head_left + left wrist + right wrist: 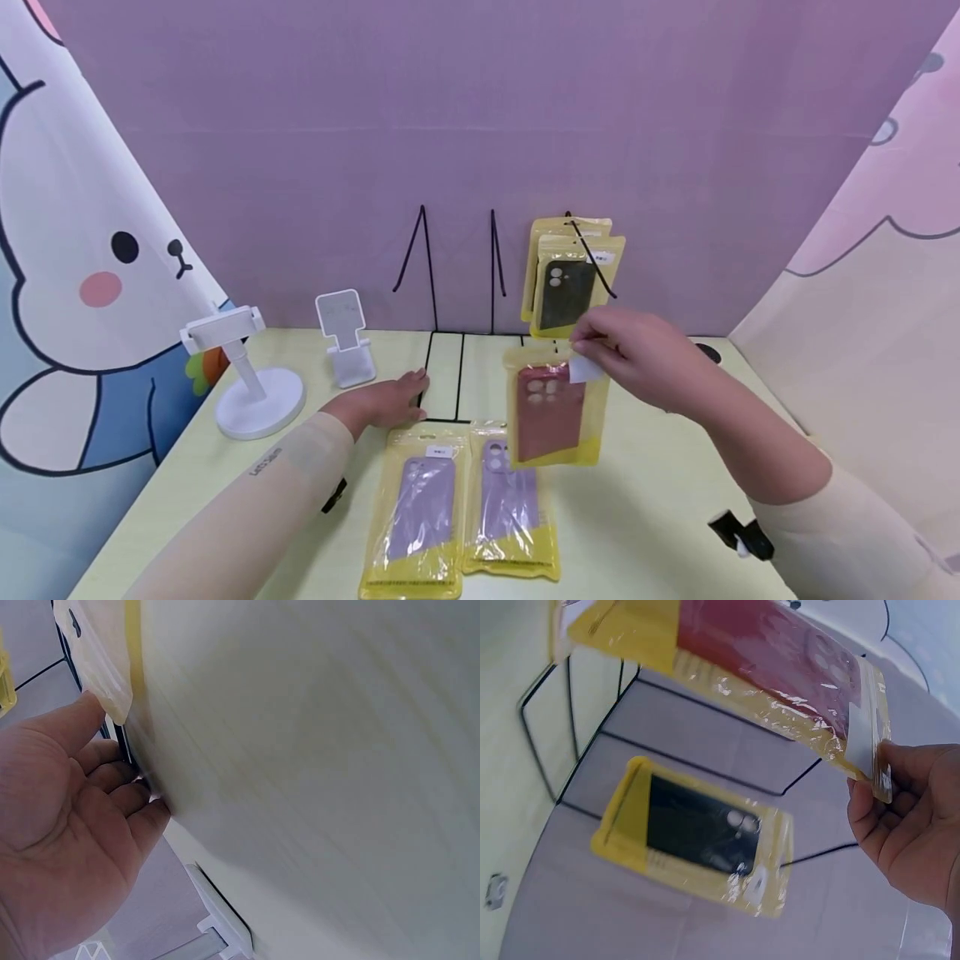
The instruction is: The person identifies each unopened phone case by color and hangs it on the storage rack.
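Two purple phone cases (465, 508) in yellow-edged bags are lying flat nearest the camera, side by side on the pale table (652, 533), below and well apart from both sets of fingers. Just beyond them, the red phone case (551, 410) in its clear-and-yellow bag is being held up off the table by the right hand (637, 354): its top corner is being pinched between thumb and fingertips (866, 799), so the bag is hanging down and to the left of them, tilted. Behind those fingers, black-cased bags (572, 279) are resting in the black wire rack (457, 333) against the purple wall.

The left hand (386, 400) is being rested flat on the table with its fingers (112, 776) relaxed and straight, gripping nothing, their tips touching the rack's front wire.

Judging from this, the red case is being carried by one corner only, so it is probably swinging freely. A firmer pinch lower along the top edge is being called for, with the bag kept upright and its bottom edge led first toward a free slot of the rack. The steadying by the left fingertips at the wire looks useful for keeping the rack from sliding.

A white phone stand (247, 375) and a smaller one (347, 337) are standing left of the left fingers.
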Available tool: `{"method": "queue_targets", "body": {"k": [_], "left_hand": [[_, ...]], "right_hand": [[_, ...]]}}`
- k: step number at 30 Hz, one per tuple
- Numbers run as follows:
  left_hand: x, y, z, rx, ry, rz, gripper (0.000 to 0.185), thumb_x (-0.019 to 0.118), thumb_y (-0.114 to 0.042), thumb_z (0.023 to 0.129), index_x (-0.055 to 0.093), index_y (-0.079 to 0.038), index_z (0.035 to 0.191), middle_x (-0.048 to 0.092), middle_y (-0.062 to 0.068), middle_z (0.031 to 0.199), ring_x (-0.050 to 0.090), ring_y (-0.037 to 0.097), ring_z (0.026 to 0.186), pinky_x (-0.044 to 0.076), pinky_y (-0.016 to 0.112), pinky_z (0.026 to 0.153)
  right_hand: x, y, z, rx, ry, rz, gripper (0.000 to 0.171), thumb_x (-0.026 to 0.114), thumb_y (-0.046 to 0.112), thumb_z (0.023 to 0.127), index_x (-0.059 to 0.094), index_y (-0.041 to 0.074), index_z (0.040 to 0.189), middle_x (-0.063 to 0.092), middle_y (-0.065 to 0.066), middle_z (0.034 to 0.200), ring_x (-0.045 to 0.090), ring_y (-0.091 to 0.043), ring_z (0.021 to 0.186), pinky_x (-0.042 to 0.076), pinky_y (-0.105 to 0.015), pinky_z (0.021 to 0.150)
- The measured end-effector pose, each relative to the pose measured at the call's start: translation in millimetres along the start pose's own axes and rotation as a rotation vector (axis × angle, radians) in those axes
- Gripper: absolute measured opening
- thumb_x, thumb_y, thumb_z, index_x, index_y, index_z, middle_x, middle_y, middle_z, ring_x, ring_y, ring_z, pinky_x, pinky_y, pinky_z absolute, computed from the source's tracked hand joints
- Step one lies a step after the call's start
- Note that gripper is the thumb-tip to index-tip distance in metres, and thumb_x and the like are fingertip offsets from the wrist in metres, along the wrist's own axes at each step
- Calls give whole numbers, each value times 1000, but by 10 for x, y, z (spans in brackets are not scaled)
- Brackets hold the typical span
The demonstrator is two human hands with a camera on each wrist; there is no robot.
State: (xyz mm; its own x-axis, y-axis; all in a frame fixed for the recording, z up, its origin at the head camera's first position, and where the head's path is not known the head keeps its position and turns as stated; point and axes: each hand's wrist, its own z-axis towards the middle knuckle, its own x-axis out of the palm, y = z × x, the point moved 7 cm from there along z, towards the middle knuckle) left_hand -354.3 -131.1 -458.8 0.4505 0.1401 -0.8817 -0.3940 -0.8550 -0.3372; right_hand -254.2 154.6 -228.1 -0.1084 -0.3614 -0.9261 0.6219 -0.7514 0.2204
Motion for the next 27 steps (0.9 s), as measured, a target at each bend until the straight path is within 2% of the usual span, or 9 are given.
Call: {"method": "queue_targets", "body": {"k": [5, 10, 18, 24, 27], "left_hand": [[-19, -15, -24, -1, 4, -8, 72, 50, -32, 103, 14, -3, 157, 5, 20, 164, 8, 37, 151, 14, 49, 123], [-30, -20, -20, 15, 0, -2, 71, 50, -30, 103, 14, -1, 156, 6, 20, 164, 8, 38, 151, 13, 50, 123], [-2, -2, 4, 19, 2, -3, 72, 50, -31, 103, 12, -1, 157, 5, 21, 163, 8, 37, 151, 13, 49, 124], [10, 16, 28, 16, 3, -4, 73, 50, -32, 103, 11, -2, 157, 5, 21, 163, 7, 38, 151, 14, 49, 124], [14, 26, 35, 15, 7, 3, 73, 50, -32, 103, 12, -1, 157, 6, 21, 163, 8, 38, 151, 14, 49, 123]], "right_hand": [[-9, 98, 179, -9, -7, 32, 6, 61, 16, 98, 64, 19, 101, 66, 8, 94, 55, -11, 77, 50, -30, 71], [-9, 148, 369, -4, -8, 69, 6, 59, 19, 99, 64, 17, 102, 65, 6, 93, 54, -14, 75, 48, -31, 68], [23, 122, 658, 38, -18, 99, 8, 59, 22, 99, 64, 16, 101, 67, 4, 97, 57, -15, 81, 50, -32, 73], [77, 73, 790, 74, 24, 125, 12, 57, 22, 100, 65, 15, 106, 68, 1, 97, 58, -17, 83, 51, -34, 74], [104, 68, 864, 81, 34, 103, 13, 57, 23, 100, 65, 14, 106, 69, 1, 98, 59, -17, 83, 51, -34, 74]]}}
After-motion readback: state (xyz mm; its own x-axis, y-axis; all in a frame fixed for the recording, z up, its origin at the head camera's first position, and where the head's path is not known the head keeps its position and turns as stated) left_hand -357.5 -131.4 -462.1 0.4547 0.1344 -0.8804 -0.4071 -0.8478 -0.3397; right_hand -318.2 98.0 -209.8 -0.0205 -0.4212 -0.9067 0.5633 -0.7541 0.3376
